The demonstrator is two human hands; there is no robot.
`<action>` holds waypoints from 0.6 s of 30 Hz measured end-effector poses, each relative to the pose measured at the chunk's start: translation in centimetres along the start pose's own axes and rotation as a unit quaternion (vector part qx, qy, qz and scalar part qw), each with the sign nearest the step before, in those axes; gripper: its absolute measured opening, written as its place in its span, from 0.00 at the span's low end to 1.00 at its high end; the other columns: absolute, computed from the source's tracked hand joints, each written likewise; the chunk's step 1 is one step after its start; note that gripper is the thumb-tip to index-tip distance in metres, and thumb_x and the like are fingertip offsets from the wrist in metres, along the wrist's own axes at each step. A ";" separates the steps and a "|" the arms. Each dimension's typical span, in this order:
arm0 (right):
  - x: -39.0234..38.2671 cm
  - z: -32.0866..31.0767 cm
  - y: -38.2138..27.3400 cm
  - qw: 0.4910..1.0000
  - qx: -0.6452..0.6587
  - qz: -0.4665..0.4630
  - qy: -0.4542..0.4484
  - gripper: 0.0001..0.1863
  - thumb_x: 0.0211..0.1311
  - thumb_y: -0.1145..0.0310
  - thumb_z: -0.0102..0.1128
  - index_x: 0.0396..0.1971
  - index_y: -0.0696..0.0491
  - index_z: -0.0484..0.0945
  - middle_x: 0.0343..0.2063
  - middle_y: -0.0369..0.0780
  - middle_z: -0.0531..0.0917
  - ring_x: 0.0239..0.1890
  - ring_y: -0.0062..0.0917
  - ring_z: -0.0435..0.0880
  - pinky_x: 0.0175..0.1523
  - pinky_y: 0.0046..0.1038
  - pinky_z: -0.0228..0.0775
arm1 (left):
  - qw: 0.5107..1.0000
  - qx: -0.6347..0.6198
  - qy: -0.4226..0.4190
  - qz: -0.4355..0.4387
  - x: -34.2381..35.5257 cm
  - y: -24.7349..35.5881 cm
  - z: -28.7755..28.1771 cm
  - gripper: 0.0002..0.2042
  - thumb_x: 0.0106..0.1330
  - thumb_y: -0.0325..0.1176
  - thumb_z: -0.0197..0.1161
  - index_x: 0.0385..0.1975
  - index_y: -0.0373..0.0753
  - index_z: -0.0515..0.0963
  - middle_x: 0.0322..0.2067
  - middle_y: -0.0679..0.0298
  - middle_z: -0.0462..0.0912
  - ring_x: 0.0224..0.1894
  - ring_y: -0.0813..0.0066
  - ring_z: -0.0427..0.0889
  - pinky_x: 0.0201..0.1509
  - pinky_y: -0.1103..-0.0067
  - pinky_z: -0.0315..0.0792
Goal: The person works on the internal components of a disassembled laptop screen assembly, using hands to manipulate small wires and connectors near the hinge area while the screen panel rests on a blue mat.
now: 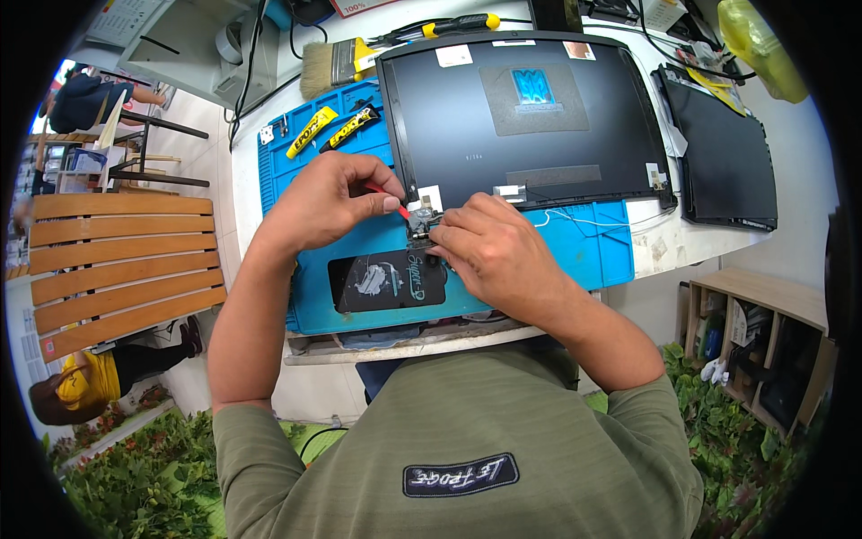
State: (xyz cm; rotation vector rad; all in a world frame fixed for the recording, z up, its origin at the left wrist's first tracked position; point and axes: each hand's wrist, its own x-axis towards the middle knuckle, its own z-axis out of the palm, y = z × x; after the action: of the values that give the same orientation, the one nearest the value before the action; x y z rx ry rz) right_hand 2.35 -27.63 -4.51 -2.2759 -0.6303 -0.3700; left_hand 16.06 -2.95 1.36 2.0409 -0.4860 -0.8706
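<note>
The work seems to be in the middle. On the black rectangular plate with rounded corners [401, 293] there is a smear of grey paste [370, 279], so I judge that some paste is already prepared. Whether any of it is already on the small silver metal hinge part [419, 236], I cannot tell. This part is at the lower left corner of the wide dark laptop lid [620, 117], above the blue rubber mat [584, 258] on the white bench [660, 254]; the corner appears unfinished.

The left hand [346, 199] is clamped with thumb and finger on a thin red tool [403, 213], its tip near the part. The right hand [489, 244] has its fingertips bent together beside the part; its exact grip I cannot tell.

By count, I see 2 hands, 1 lid, 1 hinge part, 1 red tool, 1 plate with 1 main smear, 1 mat, 1 yellow glue tube [312, 132], 1 black-and-yellow glue tube [351, 128] and 1 wide bristle brush [329, 69].
</note>
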 end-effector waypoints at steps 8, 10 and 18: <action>-0.1 0.0 0.0 1.000 -0.002 0.001 0.000 0.11 0.63 0.74 0.84 0.44 0.57 0.91 0.41 0.39 0.91 0.45 0.35 0.87 0.53 0.40 0.81 | 0.998 0.044 0.012 0.037 -0.3 0.0 0.4 0.04 0.74 0.23 0.79 0.44 0.33 0.91 0.40 0.65 0.92 0.45 0.77 0.89 0.56 0.75 0.83; -0.1 0.0 0.0 1.000 -0.002 0.000 0.001 0.11 0.63 0.74 0.84 0.44 0.57 0.91 0.41 0.39 0.91 0.45 0.35 0.87 0.54 0.40 0.81 | 0.995 0.086 0.017 0.044 -0.3 0.6 0.4 0.04 0.73 0.22 0.79 0.44 0.34 0.91 0.40 0.65 0.92 0.45 0.76 0.89 0.56 0.74 0.83; 0.0 0.0 0.0 1.000 -0.001 0.003 -0.002 0.11 0.63 0.74 0.84 0.44 0.57 0.92 0.41 0.39 0.91 0.45 0.35 0.87 0.54 0.40 0.81 | 0.994 0.100 0.007 0.048 -0.1 1.0 0.0 0.04 0.72 0.22 0.79 0.43 0.36 0.91 0.39 0.66 0.91 0.44 0.75 0.88 0.53 0.74 0.82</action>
State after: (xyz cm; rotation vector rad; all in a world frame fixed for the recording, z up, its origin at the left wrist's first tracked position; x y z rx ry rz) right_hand 2.30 -27.66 -4.50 -2.2802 -0.6258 -0.3636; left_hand 16.00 -3.47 2.24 2.1841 -0.6805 -0.7753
